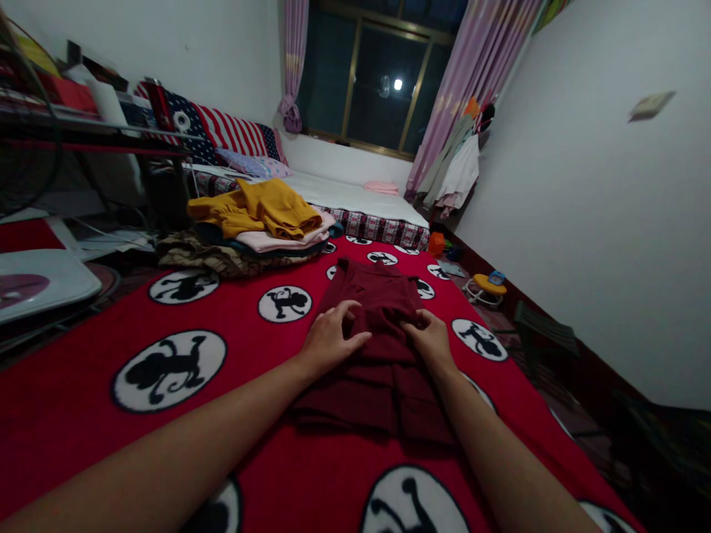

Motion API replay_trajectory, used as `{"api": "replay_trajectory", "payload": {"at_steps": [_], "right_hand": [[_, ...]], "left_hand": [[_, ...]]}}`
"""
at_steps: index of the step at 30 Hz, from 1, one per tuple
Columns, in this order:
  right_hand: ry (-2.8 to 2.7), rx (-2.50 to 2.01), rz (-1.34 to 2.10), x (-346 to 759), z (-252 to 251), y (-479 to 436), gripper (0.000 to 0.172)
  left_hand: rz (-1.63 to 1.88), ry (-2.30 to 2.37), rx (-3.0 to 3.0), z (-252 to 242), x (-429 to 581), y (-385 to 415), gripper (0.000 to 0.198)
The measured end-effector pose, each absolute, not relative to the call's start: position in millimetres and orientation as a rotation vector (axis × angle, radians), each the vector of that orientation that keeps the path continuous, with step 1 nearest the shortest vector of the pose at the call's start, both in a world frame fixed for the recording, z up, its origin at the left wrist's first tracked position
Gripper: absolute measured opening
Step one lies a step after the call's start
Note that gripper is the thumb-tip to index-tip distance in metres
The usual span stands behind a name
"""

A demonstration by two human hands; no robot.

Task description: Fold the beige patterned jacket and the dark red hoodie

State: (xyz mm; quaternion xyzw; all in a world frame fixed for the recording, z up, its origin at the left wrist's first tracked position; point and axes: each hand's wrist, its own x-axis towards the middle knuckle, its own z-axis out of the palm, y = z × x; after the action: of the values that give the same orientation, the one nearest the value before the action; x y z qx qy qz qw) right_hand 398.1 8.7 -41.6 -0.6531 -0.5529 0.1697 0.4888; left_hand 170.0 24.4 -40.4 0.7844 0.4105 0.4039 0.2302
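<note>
A maroon pleated dress lies on a red blanket with round black-and-white figures, its pleated end toward me. My left hand rests on the dress's left side, thumb and fingers apart. On the right side, my right hand pinches a fold of the cloth between thumb and fingers; the fingertips are partly hidden by the fabric. Beyond my left hand stands a stack of folded clothes, with mustard yellow clothing on top and pale pink cloth below it.
Behind the blanket is a bed with a striped cushion under a window. A cluttered table stands at the left. Along the right wall are a small yellow stool and a dark folding stool.
</note>
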Motion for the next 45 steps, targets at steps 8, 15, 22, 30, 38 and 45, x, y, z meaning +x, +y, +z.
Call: {"api": "replay_trajectory", "payload": {"at_steps": [8, 15, 22, 30, 38, 45], "right_hand": [[-1.453, -1.596, 0.15, 400, -40, 3, 0.023], [-1.412, -1.902, 0.249, 407, -41, 3, 0.051], [-1.314, -1.406, 0.077, 398, -17, -14, 0.034], [-1.242, -1.002, -0.673, 376, 8, -58, 0.026], [-1.148, -1.004, -0.592, 358, 28, -76, 0.029], [-1.116, -1.512, 0.3, 406, -10, 8, 0.055]], "left_hand": [[1.114, 0.987, 2.331, -41, 169, 20, 0.054], [1.038, 1.151, 2.46, -39, 169, 15, 0.06], [1.228, 0.878, 2.493, -38, 168, 13, 0.024], [1.699, 0.203, 2.728, -26, 159, -7, 0.028], [1.66, 0.158, 2.571, -14, 163, -16, 0.025], [1.29, 1.09, 1.647, -28, 170, 36, 0.05]]}}
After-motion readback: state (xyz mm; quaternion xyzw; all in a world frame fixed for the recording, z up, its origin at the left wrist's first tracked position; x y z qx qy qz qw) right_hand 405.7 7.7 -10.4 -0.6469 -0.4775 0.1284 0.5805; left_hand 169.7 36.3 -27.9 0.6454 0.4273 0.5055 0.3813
